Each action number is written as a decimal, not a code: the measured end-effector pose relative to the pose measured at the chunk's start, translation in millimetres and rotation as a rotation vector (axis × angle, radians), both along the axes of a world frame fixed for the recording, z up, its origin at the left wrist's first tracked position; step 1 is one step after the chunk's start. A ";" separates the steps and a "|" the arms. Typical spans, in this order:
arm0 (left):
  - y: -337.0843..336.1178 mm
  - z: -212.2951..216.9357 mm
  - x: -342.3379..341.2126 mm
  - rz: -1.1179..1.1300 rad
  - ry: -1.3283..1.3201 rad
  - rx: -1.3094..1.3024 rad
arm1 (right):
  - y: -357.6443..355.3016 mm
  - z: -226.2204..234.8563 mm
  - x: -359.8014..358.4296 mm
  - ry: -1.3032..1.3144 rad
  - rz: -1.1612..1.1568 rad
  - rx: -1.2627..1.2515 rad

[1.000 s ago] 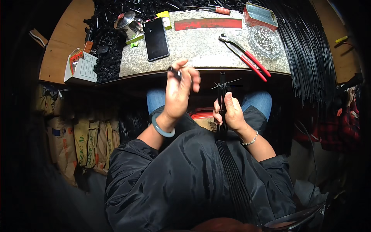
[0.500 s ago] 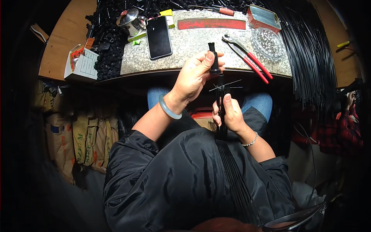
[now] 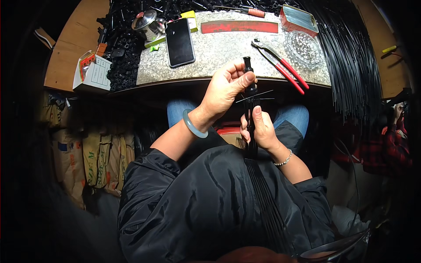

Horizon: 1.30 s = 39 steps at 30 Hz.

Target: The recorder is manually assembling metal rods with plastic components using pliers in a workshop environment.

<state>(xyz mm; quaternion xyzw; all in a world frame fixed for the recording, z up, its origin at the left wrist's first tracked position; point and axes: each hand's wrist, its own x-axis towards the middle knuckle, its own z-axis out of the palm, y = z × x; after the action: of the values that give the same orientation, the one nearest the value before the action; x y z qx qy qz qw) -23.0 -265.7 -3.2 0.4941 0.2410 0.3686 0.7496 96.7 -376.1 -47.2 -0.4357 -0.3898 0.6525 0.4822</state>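
Your left hand (image 3: 226, 85) is up in front of the worktop's near edge, fingers and thumb pinched shut on a small black cap (image 3: 247, 65) at the top end of a bundle of black rods (image 3: 251, 120). Your right hand (image 3: 259, 129) sits just below it, wrapped tight around that same bundle, which stands nearly upright over your lap; a few thin spokes splay sideways between your two hands. The rest of the bundle runs down across your black jacket toward the lower edge.

On the stone worktop (image 3: 219, 57), red-handled pliers (image 3: 280, 65) lie near the front edge toward the right end, with a clear glass dish (image 3: 302, 48) just behind them. A black phone (image 3: 180, 41) lies face up left of centre, beside a small metal pot (image 3: 147, 22). A heap of long black rods (image 3: 351, 57) drapes over the right end.
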 end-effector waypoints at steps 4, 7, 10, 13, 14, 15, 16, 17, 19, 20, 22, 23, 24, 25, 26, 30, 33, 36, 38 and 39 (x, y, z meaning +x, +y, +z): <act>0.8 -9.7 -8.3 -0.147 0.037 -0.103 | -0.4 0.4 0.4 0.010 -0.008 0.001; 4.5 -8.2 -16.6 -0.306 0.059 -0.066 | -0.2 -1.1 0.4 0.014 -0.014 -0.002; 1.9 -3.9 -16.0 -0.275 0.067 -0.070 | -0.4 0.0 0.0 0.018 -0.011 -0.005; 1.1 -7.4 -16.0 -0.253 0.027 -0.084 | -1.6 0.8 -0.5 0.019 -0.002 -0.002; 0.9 -8.1 -16.1 -0.254 0.026 -0.084 | -2.0 0.8 -0.4 0.021 0.001 0.002; 0.6 -8.4 -16.4 -0.253 0.013 -0.085 | -2.0 1.3 -0.3 0.020 0.001 0.002; 0.2 -9.0 -16.4 -0.253 0.000 -0.086 | -2.1 1.4 0.0 0.025 0.002 0.001; -0.3 -9.0 -16.5 -0.253 0.000 -0.086 | -2.1 1.3 0.1 0.030 0.003 -0.001; -1.4 -8.3 -16.4 -0.244 0.045 -0.032 | -2.5 0.8 0.2 0.033 -0.003 0.000; -2.0 -7.2 -16.2 -0.245 0.045 -0.032 | -2.7 0.8 0.4 0.036 -0.009 0.000; -3.1 -5.0 -16.2 -0.242 0.076 -0.031 | -3.2 1.5 1.4 0.038 -0.003 0.005; -3.1 -6.7 -16.0 -0.241 0.076 -0.031 | -3.3 1.8 1.7 0.040 0.003 0.011; -2.8 -9.9 -15.7 -0.253 0.035 -0.047 | -3.3 1.7 1.7 0.040 0.004 0.011; -2.4 -12.0 -15.3 -0.266 -0.006 -0.063 | -3.0 1.3 1.7 0.042 0.008 0.014; -2.7 -12.5 -15.4 -0.266 -0.006 -0.062 | -2.8 1.0 1.8 0.043 0.012 0.018; -2.9 -14.6 -16.6 -0.275 0.025 -0.014 | -3.7 0.9 2.7 0.037 0.012 0.027; -7.1 -6.9 -21.1 -0.310 0.012 0.025 | -4.3 2.1 3.3 0.017 0.016 0.037; -16.0 -0.6 -25.0 -0.293 0.147 0.244 | -4.3 0.3 2.7 -0.006 -0.021 0.070; -20.6 2.7 -22.8 -0.228 0.233 0.246 | -3.8 -2.2 3.0 -0.026 -0.012 0.105; -21.8 2.4 -22.5 -0.221 0.229 0.244 | -5.1 -2.8 5.2 0.002 0.030 0.106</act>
<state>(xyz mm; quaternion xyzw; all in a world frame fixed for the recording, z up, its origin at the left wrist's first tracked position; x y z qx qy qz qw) -45.5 -287.5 -0.8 0.6434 0.2227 0.2519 0.6877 101.9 -381.2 -50.1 -0.4028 -0.4298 0.6385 0.4953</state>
